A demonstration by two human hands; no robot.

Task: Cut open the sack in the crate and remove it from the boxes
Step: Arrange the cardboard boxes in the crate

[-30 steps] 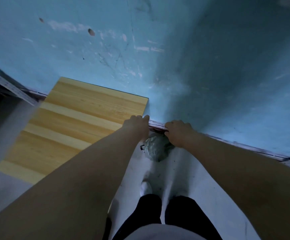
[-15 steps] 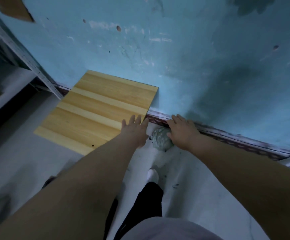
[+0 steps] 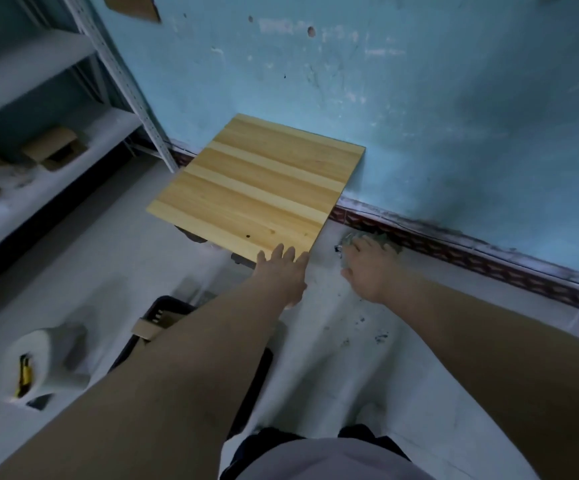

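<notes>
A crumpled grey-green sack bundle [image 3: 346,242] lies on the white floor against the baseboard. My right hand [image 3: 371,271] rests flat on top of it with fingers spread and thumb apart, hiding most of it. My left hand [image 3: 283,275] is open and empty, its fingertips at the near corner of a wooden tabletop [image 3: 264,188]. The black crate [image 3: 170,311] sits on the floor under my left forearm, with a cardboard box [image 3: 146,329] showing at its rim; most of the crate is hidden by the arm.
A yellow utility knife [image 3: 23,374] lies on a white object at lower left. A metal shelf rack [image 3: 118,74] with cardboard boxes stands on the left. The blue wall and its dark baseboard [image 3: 471,258] run behind the bundle. My legs are at the bottom.
The view has pulled up and back, so the rack, crate and knife are in sight. Both hands were closed at the bundle by the wall; the left has opened and shifted to the tabletop corner.
</notes>
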